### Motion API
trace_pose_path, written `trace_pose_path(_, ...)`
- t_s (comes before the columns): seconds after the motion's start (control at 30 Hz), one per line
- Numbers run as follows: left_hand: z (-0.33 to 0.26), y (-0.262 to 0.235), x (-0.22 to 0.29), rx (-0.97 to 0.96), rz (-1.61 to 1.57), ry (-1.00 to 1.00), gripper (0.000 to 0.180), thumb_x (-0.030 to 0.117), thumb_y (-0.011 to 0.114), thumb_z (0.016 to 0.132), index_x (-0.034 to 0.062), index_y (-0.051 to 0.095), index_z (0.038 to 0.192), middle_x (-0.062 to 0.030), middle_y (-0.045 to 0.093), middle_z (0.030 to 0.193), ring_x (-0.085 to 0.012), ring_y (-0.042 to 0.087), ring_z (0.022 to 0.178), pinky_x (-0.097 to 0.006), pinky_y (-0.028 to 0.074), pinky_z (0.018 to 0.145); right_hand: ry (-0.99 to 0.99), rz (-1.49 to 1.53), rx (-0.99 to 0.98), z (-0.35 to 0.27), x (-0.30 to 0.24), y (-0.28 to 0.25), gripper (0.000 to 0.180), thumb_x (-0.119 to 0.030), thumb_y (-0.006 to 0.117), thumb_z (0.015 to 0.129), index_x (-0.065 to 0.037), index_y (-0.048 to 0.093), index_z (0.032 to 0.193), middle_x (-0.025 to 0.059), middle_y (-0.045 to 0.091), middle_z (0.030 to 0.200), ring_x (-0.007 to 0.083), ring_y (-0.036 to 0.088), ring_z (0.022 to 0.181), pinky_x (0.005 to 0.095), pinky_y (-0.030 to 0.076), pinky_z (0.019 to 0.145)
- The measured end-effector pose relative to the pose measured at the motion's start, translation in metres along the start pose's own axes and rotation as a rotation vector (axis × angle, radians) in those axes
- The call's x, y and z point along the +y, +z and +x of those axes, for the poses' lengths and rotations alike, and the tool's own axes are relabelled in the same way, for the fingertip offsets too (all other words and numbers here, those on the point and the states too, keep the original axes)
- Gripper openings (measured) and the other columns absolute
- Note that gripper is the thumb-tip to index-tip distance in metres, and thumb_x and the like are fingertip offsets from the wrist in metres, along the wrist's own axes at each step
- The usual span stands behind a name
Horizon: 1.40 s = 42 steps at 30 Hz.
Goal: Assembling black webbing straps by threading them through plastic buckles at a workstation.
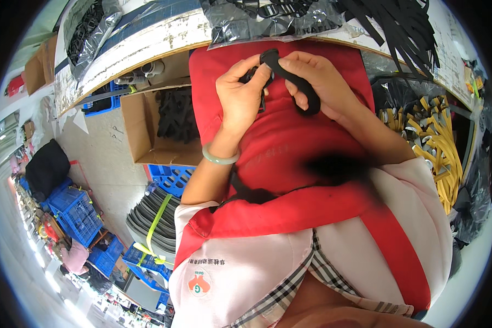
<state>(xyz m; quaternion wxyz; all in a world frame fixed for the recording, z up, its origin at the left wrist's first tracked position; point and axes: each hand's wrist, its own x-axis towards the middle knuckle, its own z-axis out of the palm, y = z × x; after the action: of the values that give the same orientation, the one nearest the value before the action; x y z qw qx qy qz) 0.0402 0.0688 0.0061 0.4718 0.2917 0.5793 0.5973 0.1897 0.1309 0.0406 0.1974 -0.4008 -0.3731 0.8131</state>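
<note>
Over my red apron (pixel 290 153), both hands work on one black webbing strap (pixel 306 90). The fingers of my left hand (pixel 238 101) are closed around a small black plastic piece (pixel 251 75), which looks like a buckle and is partly hidden by them. Between the left thumb and forefinger, the strap folds over at its upper end. My right hand (pixel 328 82) pinches the same strap near that fold, thumb on top. From there the strap curves down beneath the right palm to a rounded lower bend.
Ahead lies a worn white table (pixel 175 38) with a clear bag of black buckles (pixel 273 22) and loose black straps (pixel 404 33). Yellow straps (pixel 440 158) hang at right. At left stand a cardboard box (pixel 136 120), bundled dark strips (pixel 153 218) and a blue crate (pixel 76 216). A person (pixel 74 257) is farther off.
</note>
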Motion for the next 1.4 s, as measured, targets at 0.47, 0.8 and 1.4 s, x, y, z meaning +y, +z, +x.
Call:
trace_pose_path(0.47, 0.005, -0.004, -0.017, 0.015, 0.222, 0.387, 0.019, -0.004, 0.069, 0.079, -0.0029, 0.068, 0.098, -0.0048, 0.061, 0.075, -0.0086, 0.052, 0.065, -0.021, 0.042, 0.059, -0.102, 0.215, -0.040, 0.009, 0.014, -0.001, 0.021, -0.024, 0.060, 0.092, -0.003, 0.060, 0.097, 0.0002, 0.058, 0.070, 0.0054, 0.052, 0.052, 0.0202, 0.043, 0.047)
trace_pose_path(0.8, -0.001, -0.016, -0.016, -0.105, 0.249, 0.353, 0.017, 0.001, 0.069, 0.082, -0.0017, 0.068, 0.099, -0.0085, 0.066, 0.082, -0.0132, 0.060, 0.061, -0.022, 0.045, 0.051, -0.078, 0.090, -0.164, 0.026, 0.017, -0.020, 0.028, -0.023, 0.060, 0.093, -0.001, 0.057, 0.110, 0.0032, 0.062, 0.081, 0.0090, 0.058, 0.067, 0.0213, 0.048, 0.062)
trace_pose_path(1.4, -0.002, -0.022, -0.001, -0.089, -0.289, -0.277, 0.015, 0.008, 0.069, 0.085, -0.0017, 0.069, 0.095, -0.0038, 0.062, 0.067, -0.0074, 0.052, 0.046, -0.019, 0.038, 0.039, -0.448, -0.572, 0.054, -0.001, 0.000, 0.005, 0.015, -0.013, 0.064, 0.088, -0.002, 0.064, 0.098, -0.0004, 0.059, 0.073, 0.0058, 0.053, 0.054, 0.0180, 0.043, 0.049)
